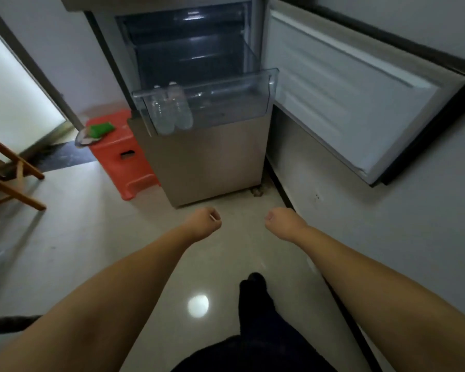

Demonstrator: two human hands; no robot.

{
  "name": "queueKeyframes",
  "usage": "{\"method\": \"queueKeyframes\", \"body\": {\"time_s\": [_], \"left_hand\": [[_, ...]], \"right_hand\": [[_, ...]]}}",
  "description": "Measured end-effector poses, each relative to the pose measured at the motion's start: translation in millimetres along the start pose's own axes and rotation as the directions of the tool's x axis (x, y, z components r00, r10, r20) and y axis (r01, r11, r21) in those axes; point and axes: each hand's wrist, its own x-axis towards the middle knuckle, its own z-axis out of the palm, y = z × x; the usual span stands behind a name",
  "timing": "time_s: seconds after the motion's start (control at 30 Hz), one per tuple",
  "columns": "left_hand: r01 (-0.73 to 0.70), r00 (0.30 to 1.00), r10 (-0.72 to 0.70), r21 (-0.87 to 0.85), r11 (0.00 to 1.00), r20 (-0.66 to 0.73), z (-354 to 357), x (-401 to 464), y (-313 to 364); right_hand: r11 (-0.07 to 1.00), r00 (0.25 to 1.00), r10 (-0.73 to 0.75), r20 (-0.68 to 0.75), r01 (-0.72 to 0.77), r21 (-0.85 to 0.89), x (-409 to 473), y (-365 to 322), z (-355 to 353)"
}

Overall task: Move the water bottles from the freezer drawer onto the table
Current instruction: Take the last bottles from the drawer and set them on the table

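Observation:
A clear plastic freezer drawer [226,103] is pulled out of the open freezer [188,49]. Two clear water bottles lie side by side at its left end, one [160,111] on the left and one [181,108] on the right, caps pointing into the freezer. My left hand [203,224] and my right hand [285,221] are held out in front of me, low over the floor, well short of the drawer. Both are curled into loose fists with nothing in them. No table is in view.
The freezer door [346,103] stands swung open to the right along the wall. A red plastic stool [118,151] with a green object [101,129] on it stands left of the freezer. A wooden chair [8,178] is at the far left. My leg [255,304] is below.

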Motion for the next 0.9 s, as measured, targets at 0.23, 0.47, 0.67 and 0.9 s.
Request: {"method": "queueKeyframes", "body": {"time_s": [0.23, 0.47, 0.67, 0.9], "left_hand": [[-0.008, 0.986, 0.014, 0.032, 0.999, -0.164, -87, 101, 49], [-0.122, 0.944, 0.115, -0.001, 0.993, -0.309, -177, 180, 102], [-0.182, 0.892, 0.126, -0.091, 0.979, -0.435, -265, 234, 102], [0.124, 0.928, -0.138, -0.062, 0.990, -0.346, -327, 305, 54]], "right_hand": [[0.985, 0.983, -0.170, -0.070, 0.171, 0.010, 121, -50, -100], [0.923, 0.905, -0.381, -0.192, 0.383, -0.027, 216, -131, -206], [0.865, 0.825, -0.482, -0.295, 0.501, -0.011, 278, -213, -249], [0.917, 0.911, -0.400, -0.101, 0.398, -0.038, 365, -286, -239]]}}
